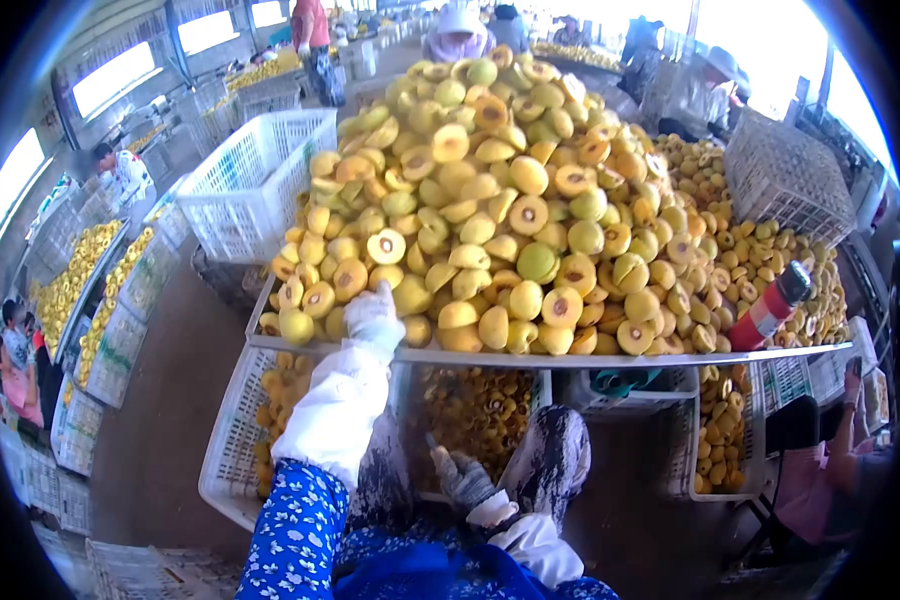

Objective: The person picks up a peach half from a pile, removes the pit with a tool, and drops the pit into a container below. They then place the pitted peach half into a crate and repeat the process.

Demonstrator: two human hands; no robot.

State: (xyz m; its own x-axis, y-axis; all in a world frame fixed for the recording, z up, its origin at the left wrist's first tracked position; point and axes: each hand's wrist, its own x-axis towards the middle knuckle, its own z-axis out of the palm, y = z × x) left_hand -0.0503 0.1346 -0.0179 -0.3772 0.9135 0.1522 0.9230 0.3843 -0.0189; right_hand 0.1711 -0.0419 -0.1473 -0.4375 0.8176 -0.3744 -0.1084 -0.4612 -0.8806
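Note:
A heaped pile of yellow peaches (470, 220), many cut in half with brown pits or hollows showing, covers the metal-edged table (570, 357). My left hand (373, 318), in a pale glove and white sleeve cover, reaches to the near left edge of the pile. Its fingers stretch out against the fruit. Lower down, my right hand (464, 480), in a grey glove, is closed above my lap. A thin tip sticks out of it, too small to name. Below the table edge, in front of my knees, a crate holds peach pieces (475, 405).
A white plastic crate (240, 190) stands left of the pile, a grey crate (790, 175) at the right. A red flask (770, 308) leans near the table's right edge. Fruit-filled crates (715, 480) sit below. Several people work around; a person's arm (848, 440) is at right.

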